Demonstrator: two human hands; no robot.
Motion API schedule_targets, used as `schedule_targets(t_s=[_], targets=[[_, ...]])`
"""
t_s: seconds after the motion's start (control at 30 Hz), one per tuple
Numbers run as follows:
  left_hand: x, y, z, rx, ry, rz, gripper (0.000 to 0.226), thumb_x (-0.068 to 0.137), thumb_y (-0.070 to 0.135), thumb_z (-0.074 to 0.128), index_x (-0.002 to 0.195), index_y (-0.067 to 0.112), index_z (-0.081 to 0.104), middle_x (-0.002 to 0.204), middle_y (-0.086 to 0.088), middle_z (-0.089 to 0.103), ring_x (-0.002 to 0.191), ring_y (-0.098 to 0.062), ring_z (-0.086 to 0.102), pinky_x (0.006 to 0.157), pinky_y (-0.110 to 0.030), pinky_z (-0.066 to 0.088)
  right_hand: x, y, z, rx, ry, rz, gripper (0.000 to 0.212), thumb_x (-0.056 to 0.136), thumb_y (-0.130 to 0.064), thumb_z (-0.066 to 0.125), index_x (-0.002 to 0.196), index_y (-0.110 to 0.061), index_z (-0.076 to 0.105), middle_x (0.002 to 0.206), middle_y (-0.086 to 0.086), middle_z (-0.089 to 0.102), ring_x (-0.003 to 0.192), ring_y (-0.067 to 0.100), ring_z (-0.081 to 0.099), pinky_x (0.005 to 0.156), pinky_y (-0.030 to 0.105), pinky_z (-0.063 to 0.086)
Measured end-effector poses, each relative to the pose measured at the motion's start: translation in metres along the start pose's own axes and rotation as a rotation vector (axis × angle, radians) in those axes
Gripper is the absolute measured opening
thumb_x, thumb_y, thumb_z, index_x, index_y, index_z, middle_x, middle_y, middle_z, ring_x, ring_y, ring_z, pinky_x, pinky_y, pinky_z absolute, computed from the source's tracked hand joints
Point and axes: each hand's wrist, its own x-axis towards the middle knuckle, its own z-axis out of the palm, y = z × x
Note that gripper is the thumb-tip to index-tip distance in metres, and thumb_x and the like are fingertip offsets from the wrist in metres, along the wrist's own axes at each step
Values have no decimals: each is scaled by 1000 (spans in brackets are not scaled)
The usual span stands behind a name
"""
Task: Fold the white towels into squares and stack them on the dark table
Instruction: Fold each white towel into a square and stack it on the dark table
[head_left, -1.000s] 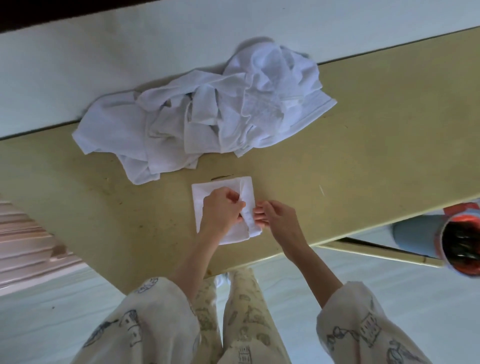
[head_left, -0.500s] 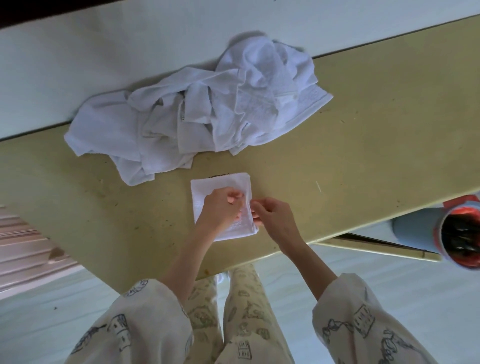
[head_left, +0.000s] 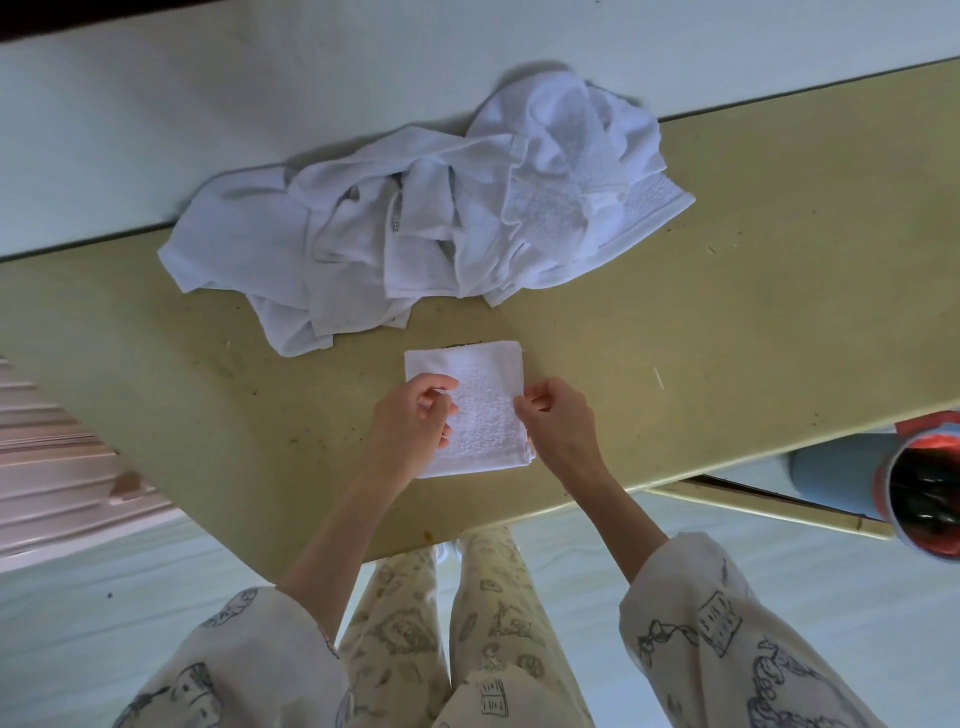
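- The folded towel (head_left: 480, 410) lies flat as a near-square at centre frame, on the yellowish table (head_left: 753, 312), close to the table's lower edge.
- A second ago the left hand sat on top of it pressing a loose flap down, and the right edge looked uneven. Now the top face is bare and the edges line up, so the last fold reads as finished.
- The left hand (head_left: 410, 423) has slid off to the towel's left edge. Its fingers are curled, with thumb and fingertips seeming to pinch that edge.
- The right hand (head_left: 558, 428) has moved to the right edge. Its fingers are curled narrow and appear to nip the cloth there, though the contact itself is partly hidden.
- With both sides held, my judgement is that the square is ready to be lifted or shifted to a stacking spot. No stack of folded towels shows anywhere yet.
- The crumpled pile of white towels (head_left: 431, 208) sits in the upper middle of the frame, just beyond the folded one and not touching it. It looks unchanged, so most of the task remains.
- A light-blue cylindrical container (head_left: 883, 480) with a red-lined mouth lies at the right edge, below the table.
- Printed sleeves and trousers fill the bottom of the frame.
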Motion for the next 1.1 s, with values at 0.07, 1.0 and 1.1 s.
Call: schedule_targets(t_s=[0.07,1.0,1.1], targets=[[0,-2,0,-3,3,5,19,94,11,48,107,18,60,84,4,63,68,-11,62,57,-16,54,0,0,0,3,5,3,2,86,-12,56,87,-11,56,71,-10,53,66,4,49,58,14,36],[6,-44,-3,970,9,579,73,64,45,77,127,24,46,144,-8,39,132,-30,37,92,-44,44,-7,9,29,-564,425,-684,30,89,-23,48,111,-6,58,105,12,62,94,27,58,79,39,48],[7,-50,-1,932,30,612,64,73,45,67,129,25,44,147,-8,37,134,-29,35,94,-43,42,3,18,46,-779,310,-762,41,94,-22,35,128,-4,48,134,17,52,127,31,46,105,48,38]])
